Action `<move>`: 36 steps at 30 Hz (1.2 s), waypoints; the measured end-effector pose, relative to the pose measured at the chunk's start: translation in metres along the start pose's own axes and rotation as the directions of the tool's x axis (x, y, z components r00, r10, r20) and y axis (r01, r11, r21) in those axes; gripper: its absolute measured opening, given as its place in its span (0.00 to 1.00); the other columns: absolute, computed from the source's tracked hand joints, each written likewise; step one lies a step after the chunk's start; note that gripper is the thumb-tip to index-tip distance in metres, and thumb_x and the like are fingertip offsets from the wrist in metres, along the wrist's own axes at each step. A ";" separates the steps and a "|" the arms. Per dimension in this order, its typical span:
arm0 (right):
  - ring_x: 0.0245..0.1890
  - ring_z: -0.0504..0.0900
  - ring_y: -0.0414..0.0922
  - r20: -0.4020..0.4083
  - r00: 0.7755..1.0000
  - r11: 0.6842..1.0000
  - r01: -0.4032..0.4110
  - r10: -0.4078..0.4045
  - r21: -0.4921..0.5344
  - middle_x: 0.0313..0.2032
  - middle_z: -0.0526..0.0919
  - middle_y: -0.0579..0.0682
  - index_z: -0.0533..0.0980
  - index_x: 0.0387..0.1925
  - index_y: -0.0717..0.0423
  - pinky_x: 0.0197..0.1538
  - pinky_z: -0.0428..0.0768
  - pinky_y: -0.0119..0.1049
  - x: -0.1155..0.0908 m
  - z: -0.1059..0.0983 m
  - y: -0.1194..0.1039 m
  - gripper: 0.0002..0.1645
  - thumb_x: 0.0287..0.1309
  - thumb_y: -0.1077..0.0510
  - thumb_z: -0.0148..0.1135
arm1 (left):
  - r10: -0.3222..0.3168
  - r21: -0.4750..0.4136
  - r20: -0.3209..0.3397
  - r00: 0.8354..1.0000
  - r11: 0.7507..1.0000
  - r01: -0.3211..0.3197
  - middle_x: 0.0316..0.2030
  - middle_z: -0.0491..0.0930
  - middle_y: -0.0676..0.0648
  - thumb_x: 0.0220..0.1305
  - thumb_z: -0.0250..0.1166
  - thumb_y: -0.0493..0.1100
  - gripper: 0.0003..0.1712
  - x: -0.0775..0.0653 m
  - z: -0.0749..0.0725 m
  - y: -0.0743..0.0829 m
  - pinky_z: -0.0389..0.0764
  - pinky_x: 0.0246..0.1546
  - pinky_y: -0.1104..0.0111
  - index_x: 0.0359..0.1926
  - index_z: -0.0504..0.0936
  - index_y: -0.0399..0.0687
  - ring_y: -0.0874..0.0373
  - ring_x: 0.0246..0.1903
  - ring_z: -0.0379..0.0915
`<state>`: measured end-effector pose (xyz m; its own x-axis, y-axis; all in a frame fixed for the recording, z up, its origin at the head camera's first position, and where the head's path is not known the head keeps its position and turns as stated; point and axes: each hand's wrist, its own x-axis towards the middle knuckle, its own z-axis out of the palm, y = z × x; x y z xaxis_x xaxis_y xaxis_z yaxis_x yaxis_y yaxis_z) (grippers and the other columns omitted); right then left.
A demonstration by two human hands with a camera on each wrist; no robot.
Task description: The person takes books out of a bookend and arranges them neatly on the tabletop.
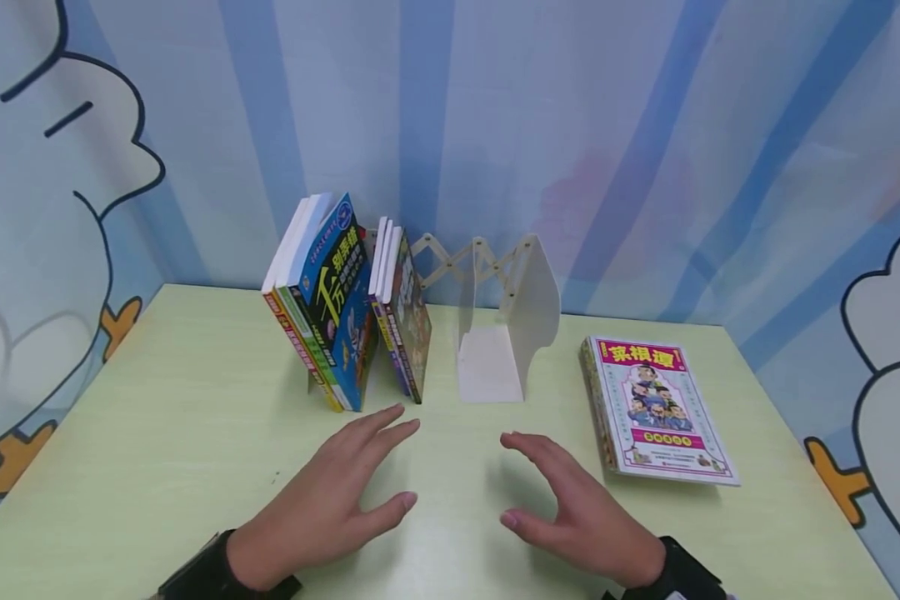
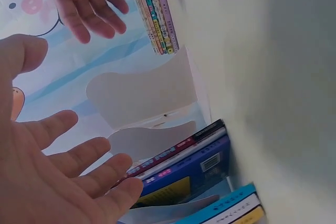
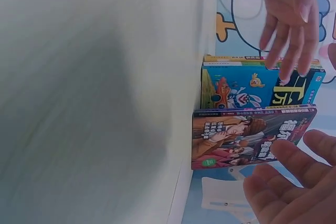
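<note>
My left hand (image 1: 330, 492) hovers over the table with fingers spread, holding nothing, just in front of the standing books. Facing it, my right hand (image 1: 581, 517) is held out with relaxed fingers, also without anything in it. A blue and black book (image 1: 333, 308) leans with others in the left part of an expandable white book rack. Beside it stand slimmer books, the outer one with a brown illustrated cover (image 1: 408, 321). The rack's right section (image 1: 491, 367) shows its bare white base and end plate. At the right lies a stack of books (image 1: 656, 408), topped by a pink and white cover.
The pale table (image 1: 195, 417) runs back to a blue striped curtain (image 1: 480, 125). Folding lattice bars (image 1: 450, 262) link the rack's plates at the back. Cartoon-printed cloth (image 1: 37, 250) hangs at both sides.
</note>
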<state>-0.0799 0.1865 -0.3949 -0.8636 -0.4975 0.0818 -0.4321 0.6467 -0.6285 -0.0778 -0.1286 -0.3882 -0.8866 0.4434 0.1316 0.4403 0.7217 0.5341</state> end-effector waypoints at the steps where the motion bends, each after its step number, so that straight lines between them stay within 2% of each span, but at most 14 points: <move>1: 0.70 0.67 0.39 0.002 1.000 1.000 -0.004 0.004 0.005 0.69 0.66 0.33 0.61 0.73 0.38 0.67 0.73 0.50 -0.001 0.000 0.000 0.44 0.59 0.43 0.70 | 0.016 0.011 -0.009 1.000 1.000 -0.016 0.75 0.59 0.52 0.66 0.63 0.64 0.39 0.003 -0.002 0.001 0.68 0.68 0.47 0.74 0.65 0.62 0.52 0.72 0.58; 4: 0.69 0.67 0.39 0.014 1.000 0.999 -0.027 0.027 0.020 0.68 0.66 0.32 0.62 0.72 0.37 0.67 0.73 0.51 -0.002 0.001 0.000 0.43 0.59 0.43 0.71 | 0.087 0.054 -0.067 0.994 0.995 -0.083 0.74 0.61 0.50 0.66 0.63 0.62 0.37 0.012 -0.010 0.006 0.70 0.66 0.47 0.73 0.67 0.60 0.50 0.71 0.61; 6: 0.69 0.67 0.39 0.022 0.999 0.999 -0.045 0.044 0.028 0.68 0.66 0.31 0.62 0.72 0.34 0.67 0.73 0.52 -0.003 0.002 0.001 0.43 0.59 0.42 0.70 | 0.163 0.103 -0.140 0.977 0.984 -0.149 0.73 0.64 0.48 0.66 0.64 0.59 0.35 0.021 -0.018 0.010 0.72 0.65 0.47 0.71 0.69 0.57 0.49 0.70 0.63; 8: 0.69 0.67 0.39 0.027 0.998 0.998 -0.059 0.059 0.029 0.68 0.66 0.31 0.61 0.71 0.32 0.67 0.73 0.52 -0.004 0.002 0.001 0.42 0.59 0.41 0.70 | 0.245 0.156 -0.223 0.944 0.964 -0.213 0.71 0.66 0.46 0.66 0.65 0.55 0.32 0.031 -0.027 0.016 0.72 0.65 0.48 0.68 0.72 0.54 0.49 0.69 0.64; 10: 0.69 0.67 0.39 0.027 0.998 0.998 -0.063 0.062 0.028 0.68 0.66 0.31 0.62 0.71 0.32 0.67 0.73 0.51 -0.005 0.002 0.002 0.41 0.60 0.40 0.69 | 0.328 0.230 -0.303 0.895 0.936 -0.265 0.69 0.69 0.44 0.65 0.65 0.52 0.29 0.043 -0.037 0.021 0.71 0.66 0.49 0.65 0.75 0.50 0.47 0.69 0.65; 12: 0.69 0.67 0.39 0.024 0.998 0.998 -0.062 0.061 0.029 0.68 0.66 0.31 0.62 0.71 0.34 0.67 0.74 0.51 -0.007 0.002 0.003 0.41 0.60 0.40 0.69 | 0.387 0.298 -0.359 0.849 0.910 -0.288 0.67 0.71 0.41 0.65 0.64 0.50 0.28 0.057 -0.047 0.027 0.69 0.68 0.49 0.64 0.77 0.46 0.45 0.68 0.65; 13: 0.69 0.67 0.39 0.024 0.998 0.998 -0.060 0.059 0.032 0.68 0.66 0.31 0.63 0.71 0.36 0.66 0.74 0.50 -0.007 0.002 0.004 0.40 0.60 0.41 0.68 | 0.407 0.336 -0.376 0.833 0.897 -0.287 0.67 0.71 0.40 0.65 0.63 0.49 0.27 0.064 -0.051 0.028 0.67 0.69 0.49 0.63 0.77 0.45 0.44 0.68 0.65; 15: 0.68 0.68 0.39 0.022 0.998 0.998 -0.053 0.052 0.031 0.67 0.67 0.31 0.63 0.71 0.38 0.66 0.75 0.49 -0.008 0.002 0.005 0.40 0.61 0.41 0.68 | 0.423 0.409 -0.391 0.818 0.876 -0.257 0.66 0.72 0.38 0.66 0.61 0.49 0.27 0.079 -0.059 0.029 0.66 0.70 0.50 0.63 0.77 0.43 0.42 0.68 0.66; 17: 0.68 0.69 0.40 0.025 0.998 0.998 -0.053 0.052 0.041 0.67 0.67 0.31 0.63 0.71 0.38 0.66 0.75 0.48 -0.009 0.002 0.005 0.39 0.61 0.42 0.68 | 0.416 0.482 -0.391 0.821 0.852 -0.203 0.66 0.72 0.36 0.67 0.59 0.49 0.27 0.095 -0.064 0.028 0.65 0.70 0.49 0.63 0.77 0.42 0.40 0.67 0.66; 22: 0.67 0.70 0.43 0.039 0.997 0.996 -0.062 0.059 0.058 0.67 0.68 0.35 0.61 0.70 0.29 0.65 0.75 0.47 -0.010 0.002 0.007 0.37 0.63 0.42 0.67 | 0.295 0.604 -0.388 0.873 0.797 -0.001 0.67 0.71 0.33 0.69 0.55 0.49 0.28 0.125 -0.064 0.015 0.65 0.69 0.45 0.66 0.74 0.41 0.37 0.67 0.65; 24: 0.67 0.71 0.44 0.038 0.998 0.996 -0.055 0.053 0.068 0.67 0.69 0.37 0.61 0.69 0.29 0.65 0.75 0.48 -0.011 0.003 0.007 0.37 0.63 0.43 0.67 | 0.227 0.625 -0.387 0.894 0.778 0.073 0.66 0.70 0.32 0.70 0.57 0.50 0.29 0.132 -0.061 0.008 0.65 0.69 0.44 0.67 0.73 0.41 0.35 0.66 0.66; 26: 0.66 0.72 0.46 0.030 0.999 0.996 -0.042 0.040 0.085 0.67 0.69 0.37 0.62 0.70 0.31 0.65 0.75 0.48 -0.011 0.003 0.007 0.37 0.63 0.45 0.68 | 0.178 0.645 -0.385 0.905 0.754 0.126 0.66 0.70 0.32 0.69 0.59 0.51 0.30 0.136 -0.058 0.002 0.65 0.69 0.45 0.67 0.72 0.40 0.34 0.65 0.67; 30: 0.64 0.73 0.47 0.013 0.999 0.993 -0.037 0.036 0.114 0.67 0.69 0.37 0.62 0.69 0.34 0.65 0.75 0.51 -0.010 0.004 0.008 0.37 0.63 0.48 0.68 | 0.142 0.666 -0.392 0.909 0.725 0.175 0.66 0.69 0.32 0.66 0.64 0.51 0.33 0.138 -0.055 -0.005 0.61 0.71 0.44 0.68 0.71 0.41 0.34 0.65 0.67; 36: 0.63 0.74 0.46 0.008 1.000 0.992 -0.029 0.028 0.124 0.67 0.70 0.38 0.62 0.69 0.32 0.65 0.75 0.48 -0.011 0.005 0.010 0.36 0.63 0.48 0.68 | 0.127 0.692 -0.384 0.915 0.696 0.194 0.68 0.68 0.33 0.67 0.65 0.50 0.32 0.139 -0.053 0.000 0.52 0.74 0.41 0.68 0.73 0.41 0.35 0.69 0.62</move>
<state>-0.0738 0.1955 -0.4058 -0.8732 -0.4839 0.0583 -0.3719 0.5843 -0.7213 -0.2086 -0.0956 -0.3255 -0.8091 0.2934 0.5091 0.2328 0.9556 -0.1808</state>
